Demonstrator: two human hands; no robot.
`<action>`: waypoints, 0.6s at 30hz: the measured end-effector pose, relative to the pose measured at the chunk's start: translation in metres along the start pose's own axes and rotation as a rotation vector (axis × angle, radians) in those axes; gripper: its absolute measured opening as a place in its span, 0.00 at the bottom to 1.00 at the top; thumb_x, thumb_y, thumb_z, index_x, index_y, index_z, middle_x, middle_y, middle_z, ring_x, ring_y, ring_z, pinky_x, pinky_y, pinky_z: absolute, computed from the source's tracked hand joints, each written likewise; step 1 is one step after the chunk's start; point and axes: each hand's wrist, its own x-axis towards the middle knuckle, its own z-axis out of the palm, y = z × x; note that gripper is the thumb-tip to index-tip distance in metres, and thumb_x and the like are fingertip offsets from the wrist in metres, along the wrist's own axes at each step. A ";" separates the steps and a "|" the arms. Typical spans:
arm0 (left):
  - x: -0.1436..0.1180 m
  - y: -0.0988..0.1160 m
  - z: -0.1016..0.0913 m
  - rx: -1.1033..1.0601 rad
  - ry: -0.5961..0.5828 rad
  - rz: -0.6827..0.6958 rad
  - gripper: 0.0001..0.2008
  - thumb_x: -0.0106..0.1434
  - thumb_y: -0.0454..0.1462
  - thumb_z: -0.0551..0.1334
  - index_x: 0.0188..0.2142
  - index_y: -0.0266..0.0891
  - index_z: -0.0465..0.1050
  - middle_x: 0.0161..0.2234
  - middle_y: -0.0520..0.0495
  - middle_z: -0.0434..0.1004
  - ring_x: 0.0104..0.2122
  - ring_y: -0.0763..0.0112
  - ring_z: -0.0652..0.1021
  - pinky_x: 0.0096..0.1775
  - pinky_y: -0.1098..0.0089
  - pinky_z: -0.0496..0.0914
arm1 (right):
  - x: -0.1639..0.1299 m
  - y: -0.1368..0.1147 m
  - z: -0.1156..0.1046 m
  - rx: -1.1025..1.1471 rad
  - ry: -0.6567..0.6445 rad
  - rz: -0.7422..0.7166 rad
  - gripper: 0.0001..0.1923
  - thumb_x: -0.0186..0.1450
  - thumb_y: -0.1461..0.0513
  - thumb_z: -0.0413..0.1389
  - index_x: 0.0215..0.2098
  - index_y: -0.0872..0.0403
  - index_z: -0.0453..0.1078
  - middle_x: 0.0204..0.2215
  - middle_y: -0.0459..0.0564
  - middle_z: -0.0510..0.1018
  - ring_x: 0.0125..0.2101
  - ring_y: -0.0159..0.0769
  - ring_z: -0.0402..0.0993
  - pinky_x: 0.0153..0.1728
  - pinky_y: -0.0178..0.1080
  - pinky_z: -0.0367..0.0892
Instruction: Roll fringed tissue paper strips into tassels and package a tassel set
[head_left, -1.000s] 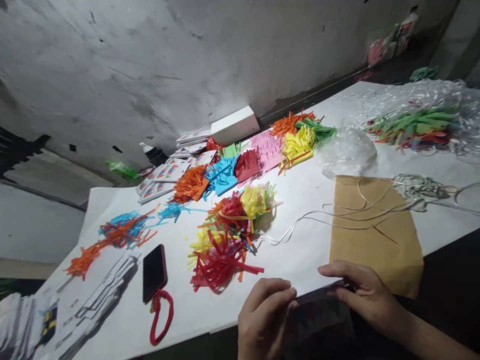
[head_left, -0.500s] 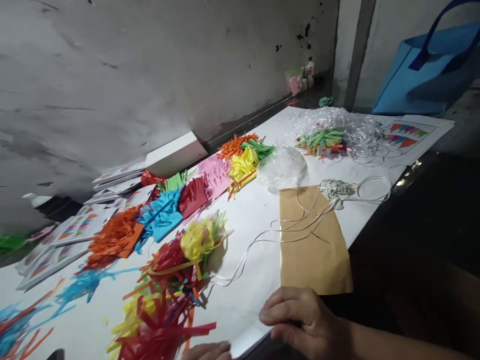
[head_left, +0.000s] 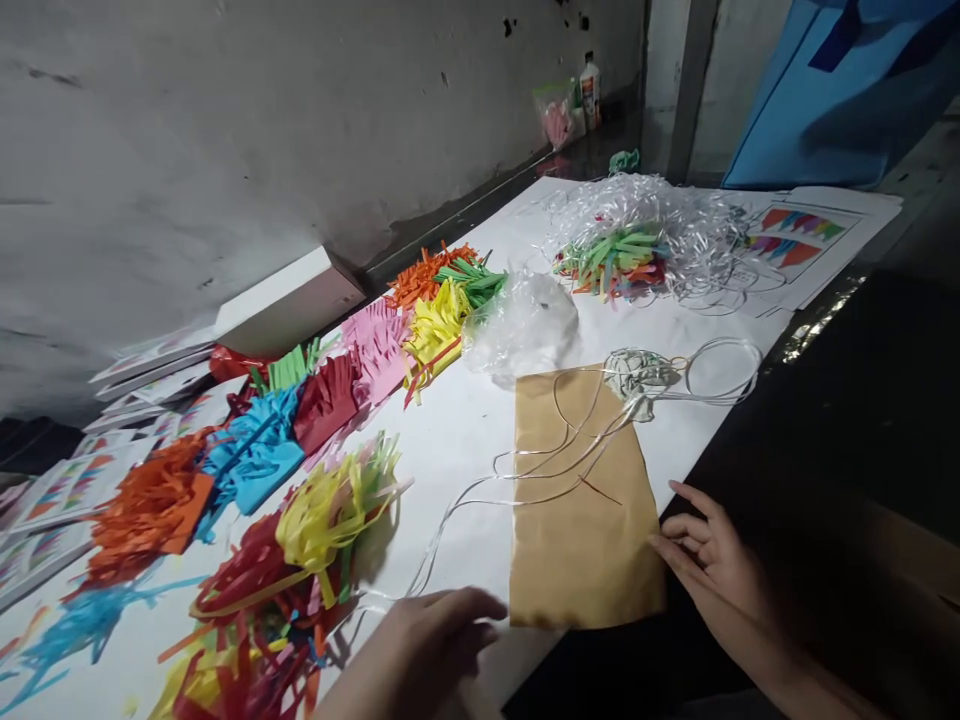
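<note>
A brown piece of paper (head_left: 585, 560) lies at the front of the white-covered table, its lower corner reaching past the edge. My left hand (head_left: 420, 650) is low in the view, just left of the paper, with its fingers loosely bent and nothing visible in them. By the paper's right edge is my right hand (head_left: 712, 560), fingers apart; the thumb side is close to the edge, and I cannot tell whether it touches. White cord (head_left: 480, 490) trails over the paper from a grey-white bundle (head_left: 637, 372). A thin dark red strand (head_left: 600, 490) rests on it.
A yellow and red tassel garland (head_left: 322, 510) lies left of the cord. Behind it are fringed paper pieces, such as blue (head_left: 255, 450) and orange (head_left: 150, 500). A clear plastic bag (head_left: 525, 325), shiny white strands (head_left: 645, 215), a white box (head_left: 285, 300) and a blue bag (head_left: 817, 110) stand farther back.
My right hand has moved right, from the table's front edge to the brown paper's right side, and its fingers have spread. My left hand has come up farther into view. The view has shifted.
</note>
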 end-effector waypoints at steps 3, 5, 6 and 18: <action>0.047 0.025 0.022 0.070 -0.207 0.057 0.22 0.65 0.27 0.61 0.54 0.49 0.76 0.40 0.48 0.87 0.32 0.67 0.86 0.34 0.76 0.77 | -0.003 -0.008 0.008 0.082 -0.033 -0.001 0.19 0.69 0.54 0.59 0.55 0.50 0.67 0.28 0.44 0.82 0.26 0.33 0.81 0.29 0.30 0.77; 0.068 0.038 0.030 0.144 -0.314 0.090 0.27 0.64 0.25 0.61 0.59 0.49 0.72 0.44 0.46 0.86 0.37 0.64 0.86 0.37 0.73 0.77 | -0.008 -0.011 0.011 0.083 -0.100 0.024 0.15 0.69 0.54 0.59 0.52 0.49 0.71 0.28 0.45 0.81 0.26 0.33 0.81 0.26 0.29 0.76; 0.076 0.042 0.033 0.167 -0.365 0.098 0.28 0.64 0.25 0.60 0.60 0.48 0.71 0.42 0.46 0.86 0.36 0.64 0.86 0.35 0.73 0.76 | -0.010 -0.011 0.011 0.074 -0.145 0.049 0.15 0.69 0.54 0.59 0.51 0.50 0.72 0.27 0.45 0.81 0.25 0.34 0.81 0.25 0.28 0.76; 0.084 0.032 0.041 -0.022 -0.430 0.044 0.20 0.65 0.25 0.58 0.53 0.44 0.74 0.35 0.50 0.84 0.29 0.70 0.81 0.28 0.76 0.69 | -0.005 -0.017 0.008 -0.198 -0.241 -0.117 0.16 0.70 0.54 0.57 0.53 0.48 0.78 0.38 0.50 0.87 0.31 0.39 0.86 0.33 0.31 0.80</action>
